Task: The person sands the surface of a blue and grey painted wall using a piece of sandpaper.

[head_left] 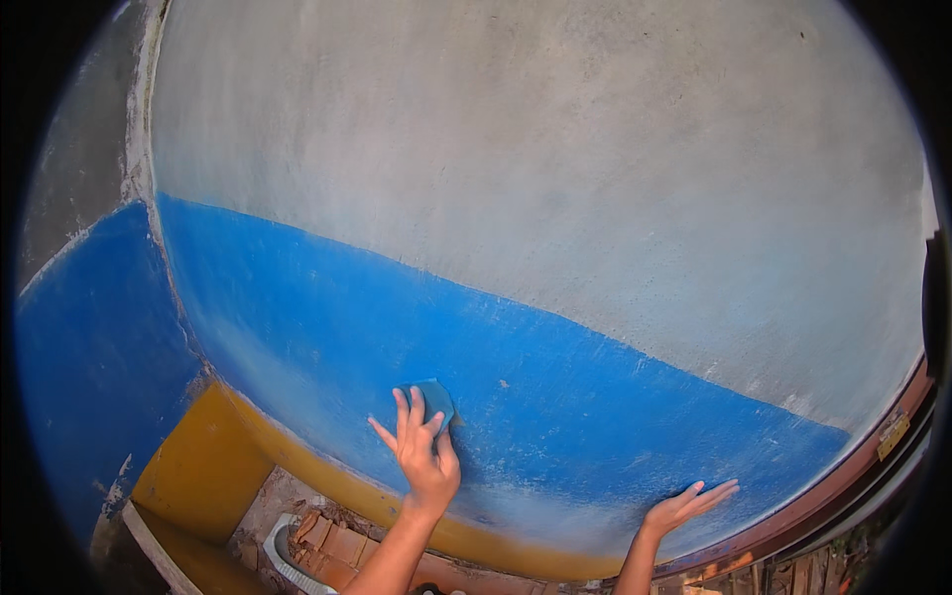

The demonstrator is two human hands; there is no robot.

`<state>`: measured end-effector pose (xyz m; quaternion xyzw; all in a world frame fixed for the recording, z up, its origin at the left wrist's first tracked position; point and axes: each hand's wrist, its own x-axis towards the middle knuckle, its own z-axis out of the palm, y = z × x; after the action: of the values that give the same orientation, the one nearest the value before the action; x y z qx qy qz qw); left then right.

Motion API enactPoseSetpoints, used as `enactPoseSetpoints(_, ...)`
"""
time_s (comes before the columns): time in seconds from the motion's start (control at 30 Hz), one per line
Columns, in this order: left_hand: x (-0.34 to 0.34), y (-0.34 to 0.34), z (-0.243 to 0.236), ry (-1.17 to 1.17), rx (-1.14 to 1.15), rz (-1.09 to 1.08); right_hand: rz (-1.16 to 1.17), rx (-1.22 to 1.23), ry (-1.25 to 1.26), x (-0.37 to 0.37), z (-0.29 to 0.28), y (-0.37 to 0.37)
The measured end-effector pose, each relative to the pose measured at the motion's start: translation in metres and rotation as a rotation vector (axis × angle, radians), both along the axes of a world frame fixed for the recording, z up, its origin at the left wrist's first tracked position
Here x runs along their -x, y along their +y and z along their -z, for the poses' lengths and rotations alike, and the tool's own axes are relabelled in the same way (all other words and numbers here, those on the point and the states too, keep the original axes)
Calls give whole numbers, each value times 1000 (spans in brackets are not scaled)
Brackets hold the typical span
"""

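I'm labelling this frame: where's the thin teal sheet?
In the head view, the thin teal sheet is below and slightly left of centre, between the left hand and the blue-painted wall band.

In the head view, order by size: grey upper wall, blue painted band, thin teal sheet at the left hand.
1. Grey upper wall
2. Blue painted band
3. Thin teal sheet, partly behind the left hand

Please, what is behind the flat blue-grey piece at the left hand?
Around the flat blue-grey piece at the left hand, the bright blue painted wall band shows. The patch directly behind the piece is covered and cannot be seen.
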<state>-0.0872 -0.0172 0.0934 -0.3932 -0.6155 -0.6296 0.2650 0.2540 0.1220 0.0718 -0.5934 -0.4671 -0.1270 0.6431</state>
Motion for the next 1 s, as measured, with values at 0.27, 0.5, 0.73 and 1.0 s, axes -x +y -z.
enactPoseSetpoints(0.27, -39, 8, -24, 338, 97, 372, 51, -111, -36, 9, 8, 14)
enactPoseSetpoints(0.5, 14, 22, -91, -75, -264, 10, 118, -93, -149, 1, 11, 12)
enactPoseSetpoints(0.73, -32, 13, -16, 37, -12, 126, 59, -100, -105, 11, 2, 7)
enactPoseSetpoints(1.0, -52, 28, -90, 358, 67, 259, 63, -66, -107, 10, 5, 5)
